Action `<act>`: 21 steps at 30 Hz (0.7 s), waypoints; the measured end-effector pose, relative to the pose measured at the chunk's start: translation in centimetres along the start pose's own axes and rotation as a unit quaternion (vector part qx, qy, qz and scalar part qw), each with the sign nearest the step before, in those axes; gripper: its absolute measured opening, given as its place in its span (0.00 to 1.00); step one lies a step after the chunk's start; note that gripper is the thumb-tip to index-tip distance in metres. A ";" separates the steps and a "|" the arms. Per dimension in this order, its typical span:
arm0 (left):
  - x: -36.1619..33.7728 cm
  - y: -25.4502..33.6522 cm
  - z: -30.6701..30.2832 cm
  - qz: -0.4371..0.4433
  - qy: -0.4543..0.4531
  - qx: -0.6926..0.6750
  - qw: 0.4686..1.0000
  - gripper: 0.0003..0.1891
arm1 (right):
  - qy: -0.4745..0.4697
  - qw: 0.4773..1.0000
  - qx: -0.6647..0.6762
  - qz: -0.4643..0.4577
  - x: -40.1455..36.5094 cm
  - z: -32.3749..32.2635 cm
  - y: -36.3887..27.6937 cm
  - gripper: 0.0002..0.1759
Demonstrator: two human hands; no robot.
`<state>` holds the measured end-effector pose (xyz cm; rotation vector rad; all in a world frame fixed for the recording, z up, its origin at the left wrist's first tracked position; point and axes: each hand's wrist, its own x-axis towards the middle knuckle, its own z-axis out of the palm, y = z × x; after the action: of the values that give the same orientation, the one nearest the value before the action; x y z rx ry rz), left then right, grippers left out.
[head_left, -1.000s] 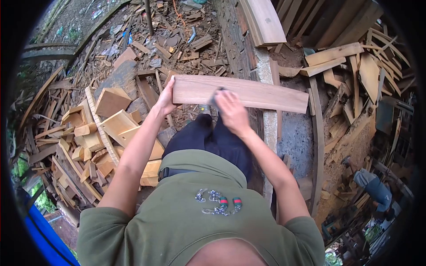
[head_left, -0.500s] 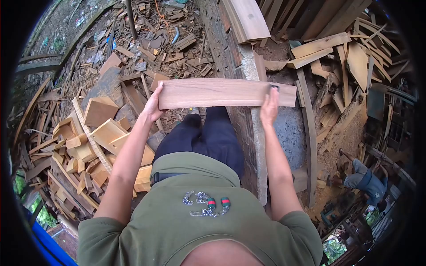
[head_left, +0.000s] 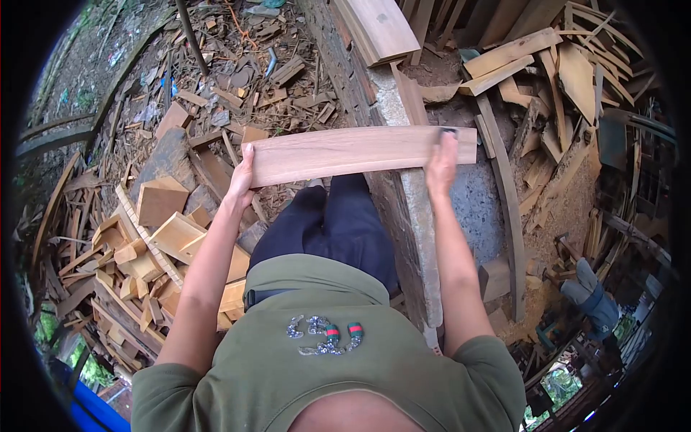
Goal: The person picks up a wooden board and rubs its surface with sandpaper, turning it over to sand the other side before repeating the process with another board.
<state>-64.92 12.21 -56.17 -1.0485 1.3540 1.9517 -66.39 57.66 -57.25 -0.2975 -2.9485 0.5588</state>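
Note:
A slightly curved wooden board (head_left: 338, 153) stretches across in front of me, above my legs, its smooth face toward me. My left hand (head_left: 242, 175) grips its left end, with the fingers mostly hidden behind the board. Near the board's right end, my right hand (head_left: 442, 162) lies on the face, smeared by motion. A small dark object (head_left: 449, 134) shows at the fingertips of that hand; its kind is too blurred to make out.
A low brick wall (head_left: 392, 108) runs beside my legs, with stacked boards (head_left: 381, 32) on it. Wood offcuts (head_left: 162, 237) pile up at left; more slabs (head_left: 515, 65) lie at right. Another person (head_left: 594, 299) is at lower right. A curved plank (head_left: 504, 201) stands beyond the wall.
The board's left end has shifted slightly left, and the board now tilts a little. My right hand stays near the right end, still blurred. The view has turned slightly.

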 end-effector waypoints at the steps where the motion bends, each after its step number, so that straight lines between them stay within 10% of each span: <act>1: -0.1 -0.1 -0.1 0.005 0.001 -0.004 1.000 0.38 | 0.012 0.997 -0.012 0.077 0.4 -0.6 1.0 0.27; 4: 0.1 -0.3 -0.1 0.018 0.007 0.001 1.000 0.38 | 0.008 0.992 -0.051 0.111 -0.2 -0.1 0.4 0.28; 11: 0.3 -0.5 0.0 0.017 0.039 0.017 0.999 0.39 | -0.104 0.974 -0.102 -0.174 -1.3 -1.7 -3.5 0.29; 16: -0.3 -0.1 0.4 0.010 0.038 0.015 0.999 0.39 | 0.005 0.994 -0.051 0.099 2.5 -1.4 5.2 0.28; 21: -0.3 -0.1 0.7 0.017 0.044 -0.004 0.999 0.36 | -0.004 0.996 -0.088 0.035 -0.6 0.2 -1.4 0.28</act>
<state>-64.88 12.92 -55.87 -1.1348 1.4193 1.9579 -66.05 56.24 -56.95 -0.4175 -3.0100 0.3088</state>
